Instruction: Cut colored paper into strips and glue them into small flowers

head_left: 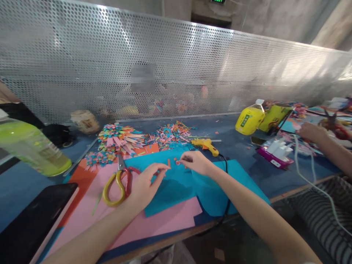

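Glare streaks the perforated screen (176,66), soft shadow lies on the blue paper (172,196), edges look stretched.

Before a silver perforated metal screen (176,62), we see a yellow-green plastic bottle (35,146) and a flat black rectangular device (38,218) at left, while at right we find a clear plastic jug with a yellow label (249,119), a purple packet of white tissues (275,159) and a white cable (296,156) near black-and-white striped fabric (316,214).

Across my blue table (233,148) I faced a light-streaked perforated metal screen (176,55); far beyond showed a grey wall (275,18) and green sign (218,1)
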Action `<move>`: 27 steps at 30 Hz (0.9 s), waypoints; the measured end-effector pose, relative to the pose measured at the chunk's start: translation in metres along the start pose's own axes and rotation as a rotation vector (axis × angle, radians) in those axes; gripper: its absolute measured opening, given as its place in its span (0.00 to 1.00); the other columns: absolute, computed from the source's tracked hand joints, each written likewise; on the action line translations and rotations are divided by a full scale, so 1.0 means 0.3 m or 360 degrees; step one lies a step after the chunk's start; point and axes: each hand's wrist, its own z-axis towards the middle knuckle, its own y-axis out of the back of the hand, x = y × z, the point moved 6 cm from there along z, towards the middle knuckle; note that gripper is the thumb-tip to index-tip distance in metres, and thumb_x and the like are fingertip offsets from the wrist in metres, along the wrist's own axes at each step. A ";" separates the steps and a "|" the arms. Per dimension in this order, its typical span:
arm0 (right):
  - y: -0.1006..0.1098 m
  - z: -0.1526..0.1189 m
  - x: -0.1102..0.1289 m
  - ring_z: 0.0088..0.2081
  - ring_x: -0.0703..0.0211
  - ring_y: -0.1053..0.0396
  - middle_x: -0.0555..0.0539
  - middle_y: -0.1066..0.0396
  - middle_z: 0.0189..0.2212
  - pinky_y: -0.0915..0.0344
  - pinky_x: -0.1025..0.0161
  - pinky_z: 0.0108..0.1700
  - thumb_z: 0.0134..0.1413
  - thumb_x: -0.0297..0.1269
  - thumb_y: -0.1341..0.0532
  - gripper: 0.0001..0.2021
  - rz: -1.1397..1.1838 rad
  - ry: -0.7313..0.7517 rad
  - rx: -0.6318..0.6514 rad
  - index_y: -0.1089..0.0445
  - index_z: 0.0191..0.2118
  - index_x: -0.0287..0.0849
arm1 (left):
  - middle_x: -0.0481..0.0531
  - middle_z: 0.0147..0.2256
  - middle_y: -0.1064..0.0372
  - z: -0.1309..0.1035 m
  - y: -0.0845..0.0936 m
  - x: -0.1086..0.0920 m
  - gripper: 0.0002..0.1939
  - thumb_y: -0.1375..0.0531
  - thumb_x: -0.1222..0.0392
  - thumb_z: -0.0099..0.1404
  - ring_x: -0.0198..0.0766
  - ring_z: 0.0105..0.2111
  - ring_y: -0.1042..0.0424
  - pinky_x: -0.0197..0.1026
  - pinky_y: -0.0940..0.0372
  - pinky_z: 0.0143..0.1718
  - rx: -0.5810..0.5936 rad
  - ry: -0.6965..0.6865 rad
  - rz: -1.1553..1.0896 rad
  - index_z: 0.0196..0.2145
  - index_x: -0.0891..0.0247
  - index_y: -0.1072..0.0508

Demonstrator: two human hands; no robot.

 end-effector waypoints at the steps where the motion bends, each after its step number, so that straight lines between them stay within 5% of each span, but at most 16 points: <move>1: 0.000 0.001 -0.002 0.22 0.67 0.35 0.50 0.32 0.22 0.42 0.72 0.23 0.51 0.39 0.44 0.09 -0.0009 0.0000 0.0001 0.33 0.29 0.38 | 0.51 0.34 0.31 -0.012 -0.007 -0.015 0.12 0.51 0.57 0.63 0.37 0.34 0.32 0.38 0.37 0.35 0.0023 -0.0025 0.0012 0.40 0.59 0.31; 5: -0.001 0.003 -0.002 0.23 0.67 0.36 0.50 0.32 0.22 0.43 0.72 0.24 0.51 0.38 0.44 0.09 -0.0041 0.0011 0.0013 0.33 0.29 0.38 | 0.50 0.33 0.31 -0.079 -0.076 -0.094 0.12 0.52 0.59 0.63 0.35 0.32 0.33 0.38 0.38 0.36 0.0337 -0.0091 0.0052 0.40 0.57 0.31; 10: 0.006 0.005 -0.005 0.22 0.68 0.37 0.50 0.32 0.22 0.44 0.71 0.23 0.51 0.40 0.44 0.10 -0.0077 0.0015 -0.0015 0.33 0.29 0.38 | 0.56 0.41 0.34 -0.185 -0.185 -0.287 0.17 0.45 0.58 0.60 0.40 0.44 0.37 0.39 0.41 0.45 0.1022 -0.0713 -0.0104 0.48 0.58 0.35; 13: 0.005 0.004 0.001 0.23 0.67 0.36 0.50 0.33 0.21 0.43 0.71 0.24 0.51 0.40 0.44 0.10 -0.0013 0.0027 0.0027 0.33 0.30 0.38 | 0.54 0.36 0.30 -0.190 -0.197 -0.319 0.17 0.43 0.56 0.57 0.38 0.39 0.34 0.38 0.40 0.42 0.1191 -0.0689 -0.0110 0.45 0.59 0.33; 16: 0.001 0.003 0.009 0.22 0.67 0.35 0.51 0.34 0.19 0.41 0.71 0.24 0.51 0.41 0.44 0.10 0.0078 0.0028 0.0057 0.33 0.30 0.38 | 0.50 0.32 0.29 -0.159 -0.171 -0.284 0.11 0.50 0.61 0.62 0.36 0.35 0.33 0.37 0.40 0.40 0.1118 -0.0458 -0.0083 0.39 0.57 0.31; 20: -0.002 0.000 0.018 0.21 0.68 0.37 0.51 0.34 0.20 0.41 0.71 0.24 0.51 0.38 0.45 0.08 0.0110 0.0059 0.0065 0.34 0.29 0.39 | 0.54 0.48 0.37 -0.139 -0.133 -0.243 0.26 0.43 0.64 0.56 0.41 0.49 0.40 0.42 0.44 0.50 0.0977 -0.0400 -0.0095 0.53 0.57 0.41; 24: -0.004 -0.002 0.019 0.21 0.68 0.37 0.52 0.35 0.19 0.41 0.71 0.24 0.51 0.36 0.45 0.07 0.0118 0.0043 0.0083 0.34 0.28 0.38 | 0.50 0.36 0.30 -0.137 -0.129 -0.215 0.16 0.47 0.64 0.59 0.37 0.37 0.32 0.39 0.38 0.41 0.0969 -0.0216 -0.0147 0.45 0.57 0.33; 27: -0.003 -0.002 0.021 0.20 0.68 0.38 0.52 0.35 0.19 0.42 0.71 0.23 0.51 0.37 0.45 0.08 0.0165 0.0049 0.0088 0.34 0.29 0.38 | 0.53 0.44 0.33 -0.119 -0.104 -0.220 0.20 0.44 0.65 0.56 0.39 0.43 0.35 0.42 0.40 0.45 0.0834 -0.0284 -0.0118 0.48 0.56 0.35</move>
